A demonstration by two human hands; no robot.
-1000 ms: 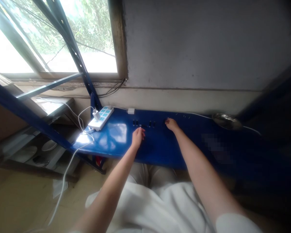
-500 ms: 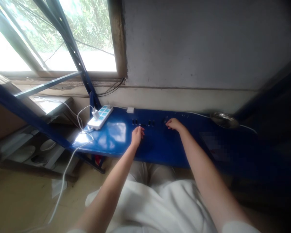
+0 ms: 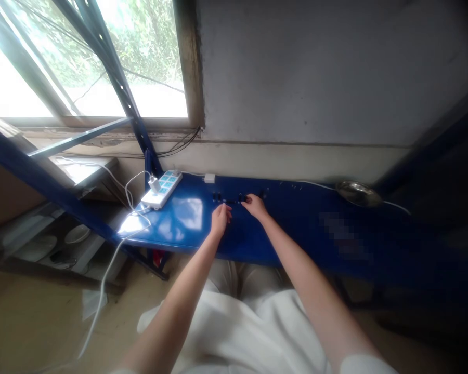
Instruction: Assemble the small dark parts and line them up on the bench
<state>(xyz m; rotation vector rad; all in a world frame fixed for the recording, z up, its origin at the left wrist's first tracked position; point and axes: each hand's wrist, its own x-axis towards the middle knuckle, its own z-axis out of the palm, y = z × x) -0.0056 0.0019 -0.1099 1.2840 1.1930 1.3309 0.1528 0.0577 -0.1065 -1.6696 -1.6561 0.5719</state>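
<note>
My left hand (image 3: pixel 220 220) rests low over the blue tabletop with its fingers curled together. Just beyond its fingertips lies a thin dark strip (image 3: pixel 230 201); whether the fingers grip it is too small to tell. Two small dark upright pieces (image 3: pixel 217 197) stand past that hand. My right hand (image 3: pixel 255 205) is closed in a pinch beside another small dark piece (image 3: pixel 239 198). What sits between its fingertips is too small and partly hidden to name. A faint small round clear item (image 3: pixel 263 194) lies behind the right hand.
On the blue table (image 3: pixel 167 228), a white power strip (image 3: pixel 161 190) with a plugged-in charger stands at left. A white adapter (image 3: pixel 209 178) lies along the back edge. A shiny metal dish (image 3: pixel 359 192) sits at right, near tiny bits (image 3: pixel 294 186). A white cable (image 3: pixel 105 280) hangs off the left.
My right hand has moved left, from near the round clear item to the small dark pieces close to my left hand. The left hand has stayed in place.
</note>
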